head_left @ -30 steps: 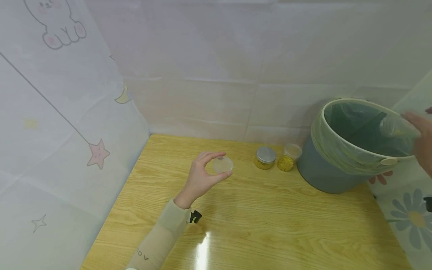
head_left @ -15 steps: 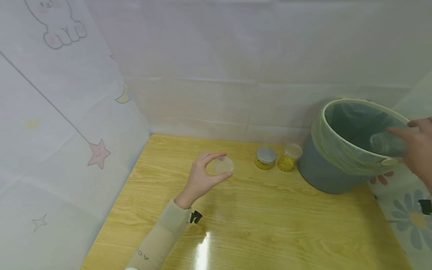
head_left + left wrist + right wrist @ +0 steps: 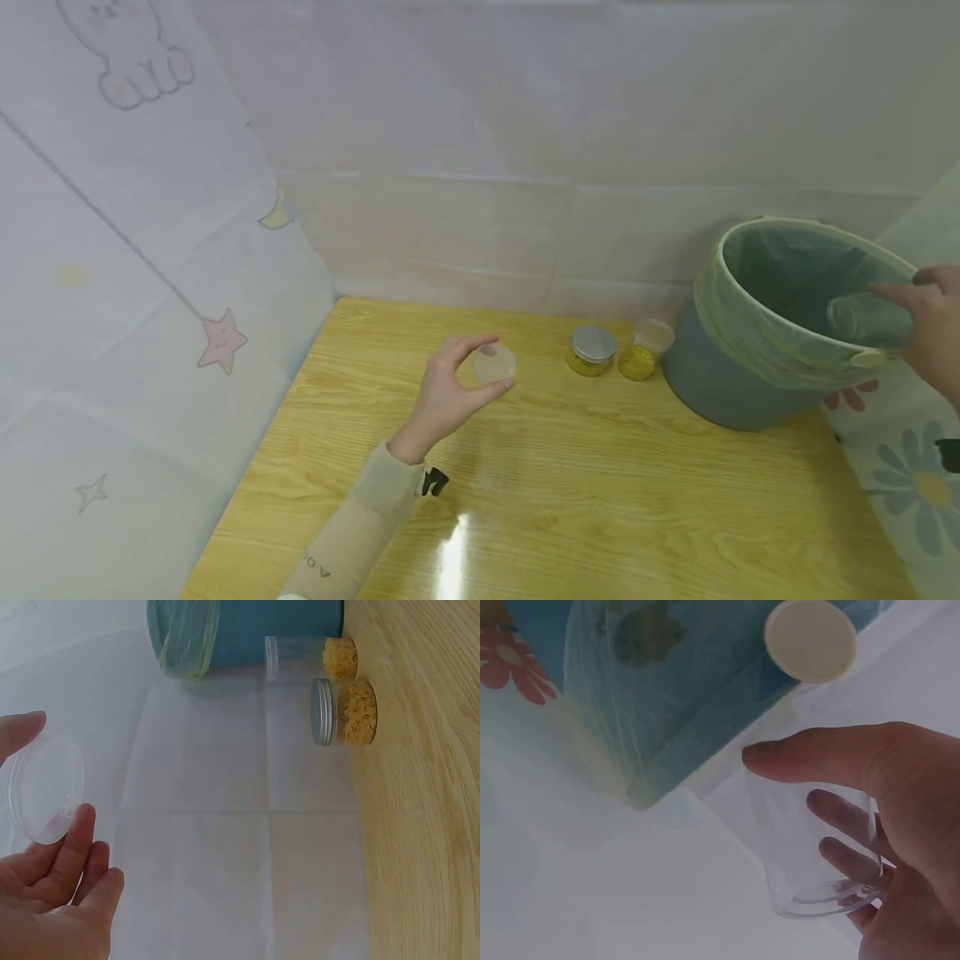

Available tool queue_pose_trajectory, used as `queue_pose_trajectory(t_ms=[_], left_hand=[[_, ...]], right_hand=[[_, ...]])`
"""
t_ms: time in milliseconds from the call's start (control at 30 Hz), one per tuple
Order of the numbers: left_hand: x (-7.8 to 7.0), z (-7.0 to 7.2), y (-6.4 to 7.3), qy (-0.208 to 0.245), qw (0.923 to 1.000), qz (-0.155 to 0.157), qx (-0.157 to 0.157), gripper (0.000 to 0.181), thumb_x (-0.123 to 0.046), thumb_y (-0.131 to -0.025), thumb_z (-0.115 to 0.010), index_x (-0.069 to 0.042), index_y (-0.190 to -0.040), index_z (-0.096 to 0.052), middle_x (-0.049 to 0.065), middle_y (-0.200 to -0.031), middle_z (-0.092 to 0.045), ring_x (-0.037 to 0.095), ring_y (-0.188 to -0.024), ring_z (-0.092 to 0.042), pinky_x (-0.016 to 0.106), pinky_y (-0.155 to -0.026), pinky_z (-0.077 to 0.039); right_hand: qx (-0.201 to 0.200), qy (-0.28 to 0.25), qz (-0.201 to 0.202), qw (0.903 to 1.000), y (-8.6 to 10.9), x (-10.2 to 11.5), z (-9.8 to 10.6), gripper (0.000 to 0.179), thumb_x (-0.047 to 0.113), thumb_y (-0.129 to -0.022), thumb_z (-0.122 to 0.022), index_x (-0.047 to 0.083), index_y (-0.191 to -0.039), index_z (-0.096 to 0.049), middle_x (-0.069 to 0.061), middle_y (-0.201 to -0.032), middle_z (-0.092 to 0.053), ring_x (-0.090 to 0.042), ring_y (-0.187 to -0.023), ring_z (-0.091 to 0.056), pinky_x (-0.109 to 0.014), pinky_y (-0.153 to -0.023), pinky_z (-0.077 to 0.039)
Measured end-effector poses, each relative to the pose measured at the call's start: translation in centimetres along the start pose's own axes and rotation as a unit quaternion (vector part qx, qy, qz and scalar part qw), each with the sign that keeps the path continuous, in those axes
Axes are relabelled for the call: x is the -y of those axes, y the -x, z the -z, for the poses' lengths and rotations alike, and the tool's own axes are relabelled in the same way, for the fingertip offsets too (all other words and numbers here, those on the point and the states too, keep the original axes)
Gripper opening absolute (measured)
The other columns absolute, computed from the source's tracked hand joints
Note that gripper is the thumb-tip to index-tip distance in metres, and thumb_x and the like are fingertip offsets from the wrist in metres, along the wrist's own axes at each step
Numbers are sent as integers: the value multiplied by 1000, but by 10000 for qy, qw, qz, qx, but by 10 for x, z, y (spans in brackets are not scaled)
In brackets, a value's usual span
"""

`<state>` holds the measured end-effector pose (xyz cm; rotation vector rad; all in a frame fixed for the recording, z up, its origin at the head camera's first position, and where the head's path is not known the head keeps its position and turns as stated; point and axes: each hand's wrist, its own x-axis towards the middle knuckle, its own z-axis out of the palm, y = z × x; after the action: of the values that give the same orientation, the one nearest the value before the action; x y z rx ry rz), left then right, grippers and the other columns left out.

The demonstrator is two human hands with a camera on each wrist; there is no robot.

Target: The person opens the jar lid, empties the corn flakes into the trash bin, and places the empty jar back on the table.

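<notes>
My left hand (image 3: 442,396) pinches a clear round plastic lid (image 3: 493,364) between thumb and fingers, above the wooden table. In the left wrist view the thin rim of this lid (image 3: 49,791) shows between thumb and fingertips. At the far right my right hand (image 3: 933,329) grips a clear plastic jar (image 3: 870,318), tipped with its mouth over the opening of a lined trash bin (image 3: 712,375). The right wrist view shows fingers through the wall of the see-through jar (image 3: 780,840); nothing shows inside it.
Against the back wall stand a silver-lidded jar (image 3: 592,343) of yellow pieces and a taller clear jar (image 3: 637,362) with yellow pieces at its bottom. The bin stands right beside them. Printed cloth walls (image 3: 450,233) border the table (image 3: 600,500) at back and sides.
My right hand has moved the jar left and down, tipping it further over the bin; yellow visible in it a second ago no longer shows. My left hand stays nearly still with the lid.
</notes>
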<state>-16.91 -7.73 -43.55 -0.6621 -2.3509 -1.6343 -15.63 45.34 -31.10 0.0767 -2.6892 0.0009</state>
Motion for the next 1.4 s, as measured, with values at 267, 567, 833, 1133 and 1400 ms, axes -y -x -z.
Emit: queue_pose_trajectory(t_ms=[267,567,833,1133,1400], left_hand=[[0,-1,0,-89,9999,-55,19,58,-28,-83,-88,-22,-136,-65,-7,-127,-61,13,-127,-51,47,-107,-40],[-1,-2,-1,-104,9999,-60,57,57,-28,-83,-87,-21,-135,-65,-7,-129,-60,13,-128,-50,48,-106,-41],[-1,-1,-1,-110,9999,-39,54,57,-28,-83,-87,-21,-135,-65,-7,-130,-60,13,-128,-50,48,-107,-40],[1,-2,0,-47,10000,-75,-19,57,-27,-82,-88,-21,-135,-65,-5,-129,-61,15,-127,-52,50,-106,-41],[2,-2,0,-73,9999,-79,-55,57,-27,-82,-88,-21,-134,-66,-5,-127,-62,14,-127,-52,48,-107,-41]], right_hand=[[218,-135,-448,9987,2,4,-1,70,-34,-69,-38,-9,-134,-43,-42,-130,-28,-61,-123,-29,-74,-92,-31],[-479,-698,-638,9944,6,10,-4,67,-31,-78,-48,-10,-141,-42,-43,-128,-34,-62,-124,-32,-75,-95,-28],[-1005,-1175,-565,9863,9,16,-4,65,-26,-81,-52,-10,-143,-43,-44,-121,-44,-59,-128,-35,-68,-105,-27],[-1469,-1031,-454,9827,8,23,-3,61,-12,-90,-64,-6,-147,-43,-39,-132,-48,-56,-126,-42,-60,-113,-27],[-1646,-1549,-780,9710,13,31,-4,58,32,-103,-58,0,-149,-43,-34,-143,-43,-52,-134,-37,-58,-115,-23]])
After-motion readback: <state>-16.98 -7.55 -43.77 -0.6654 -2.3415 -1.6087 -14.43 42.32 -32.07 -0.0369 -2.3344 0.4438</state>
